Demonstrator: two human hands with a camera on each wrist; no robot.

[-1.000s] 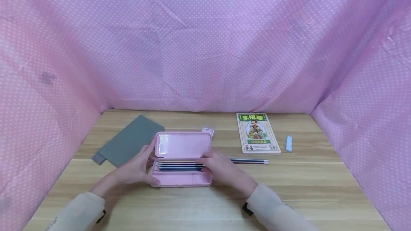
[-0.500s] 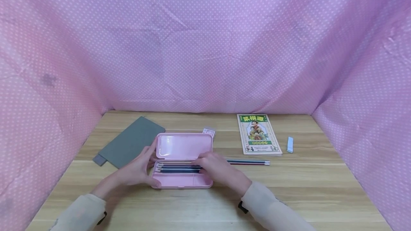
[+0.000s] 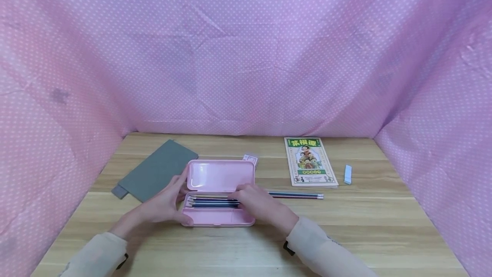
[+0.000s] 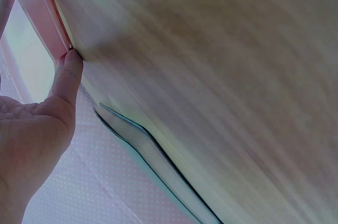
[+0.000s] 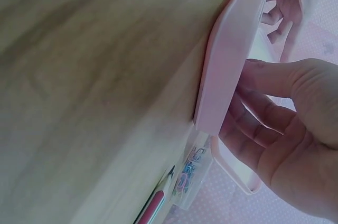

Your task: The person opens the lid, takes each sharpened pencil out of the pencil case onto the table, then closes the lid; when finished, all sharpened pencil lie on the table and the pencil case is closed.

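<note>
From the head view, we look down on a wooden table where a pink pencil case lies near the middle, its lid tipped back on the far side. The left hand grips the case's left end, thumb at the near corner, fingers reaching round behind. The right hand bends over the right end, fingers down among the pencils in the case, which lie side by side in the long compartment, points to the left. Two loose pencils lie on the table to the right. A grey-green notebook lies at the left, an illustrated booklet at the right.

In the left wrist view, we find one fingertip touching the case's edge; most of the case is out of frame.

In the right wrist view, the thumb and bent fingers draw together over the case wall. Their tips are hidden, so we cannot tell whether they pinch a pencil. A clear box of coloured paper clips is just beyond the case.

We judge the step in hand to be settling pencils in the compartment; the next move calls for lifting the right fingers clear without disturbing the row, the left hand steadying the case.
</note>
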